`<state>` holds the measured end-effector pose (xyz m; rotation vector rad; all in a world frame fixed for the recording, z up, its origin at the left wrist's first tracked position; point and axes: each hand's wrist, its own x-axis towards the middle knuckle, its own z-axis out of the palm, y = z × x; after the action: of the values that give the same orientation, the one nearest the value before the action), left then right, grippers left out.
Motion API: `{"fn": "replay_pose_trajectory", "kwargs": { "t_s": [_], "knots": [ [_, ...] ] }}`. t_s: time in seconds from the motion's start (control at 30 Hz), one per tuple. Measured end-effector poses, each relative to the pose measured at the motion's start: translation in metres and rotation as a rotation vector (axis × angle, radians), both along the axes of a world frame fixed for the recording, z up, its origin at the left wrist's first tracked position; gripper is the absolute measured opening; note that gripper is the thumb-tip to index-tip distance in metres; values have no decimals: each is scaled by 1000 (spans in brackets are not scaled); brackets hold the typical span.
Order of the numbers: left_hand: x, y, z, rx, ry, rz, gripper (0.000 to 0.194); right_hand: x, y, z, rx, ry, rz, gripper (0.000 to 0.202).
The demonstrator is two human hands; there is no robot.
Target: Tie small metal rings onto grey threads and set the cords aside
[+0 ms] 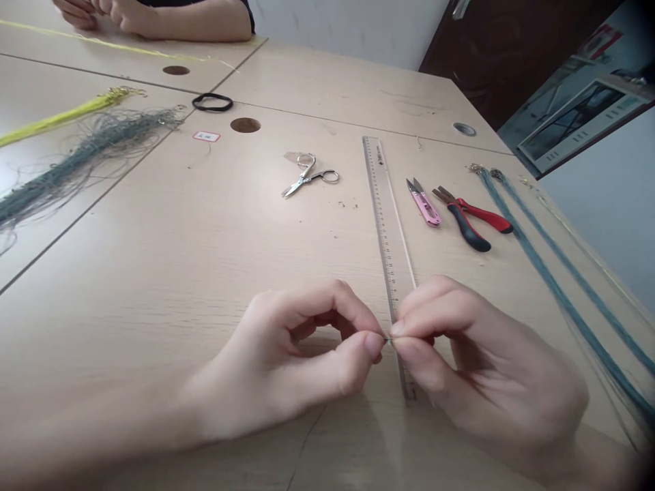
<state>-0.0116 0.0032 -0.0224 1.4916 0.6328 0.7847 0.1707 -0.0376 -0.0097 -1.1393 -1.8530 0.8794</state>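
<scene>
My left hand (317,354) and my right hand (471,361) meet over the near end of a clear ruler (381,218). Each is closed in a pinch, thumb against forefinger. Between the fingertips shows a tiny bit of thin thread (387,339), with a small pale spot on it; its details are too small to make out. Below my left hand a fine dark strand (308,440) trails toward the near edge of the picture. The ruler lies lengthwise on the wooden table (205,286), partly covered by my right hand.
Beyond my hands lie scissors (307,177), pink thread snips (424,203) and red-black pliers (473,218). Teal strands (547,262) run down the right side. Grey-green threads (76,164) and yellow threads (61,123) lie left, near a black band (212,102). Another person's hands (117,13) are across the table.
</scene>
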Motion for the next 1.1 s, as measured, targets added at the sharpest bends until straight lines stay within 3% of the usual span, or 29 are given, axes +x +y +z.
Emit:
{"fn": "replay_pose_trajectory", "kwargs": {
  "t_s": [0.13, 0.2, 0.33, 0.43, 0.6, 0.7, 0.77, 0.87, 1.1],
  "knots": [
    [-2, -1, -2, 63, -11, -6, 9, 0, -2, 2, -13, -8, 19, 10],
    [-2, -1, -3, 92, -10, 6, 10, -1, -2, 4, -138, 51, -3, 5],
    [-2, 0, -4, 104, 4, 10, 10, -3, 2, 10, -487, 162, -25, 27],
    [-3, 1, -4, 114, 5, -24, 10, -5, 6, 13, -569, 221, -27, 25],
    [-3, 1, -5, 118, 19, -31, 10, -5, 5, 12, -552, 231, -41, 20],
    [-3, 1, -5, 124, 19, -5, 10, -5, 0, 8, -422, 190, -62, 5],
    [-3, 0, -5, 128, 30, 2, 10, -5, -4, 5, -284, 157, -58, 19],
    [-3, 0, -5, 141, 23, 4, 11, -5, -7, 1, -118, 100, -41, 20],
    [-2, 1, -3, 97, -53, -29, 14, -2, -7, -2, -90, 69, -44, 19]
  ]
}}
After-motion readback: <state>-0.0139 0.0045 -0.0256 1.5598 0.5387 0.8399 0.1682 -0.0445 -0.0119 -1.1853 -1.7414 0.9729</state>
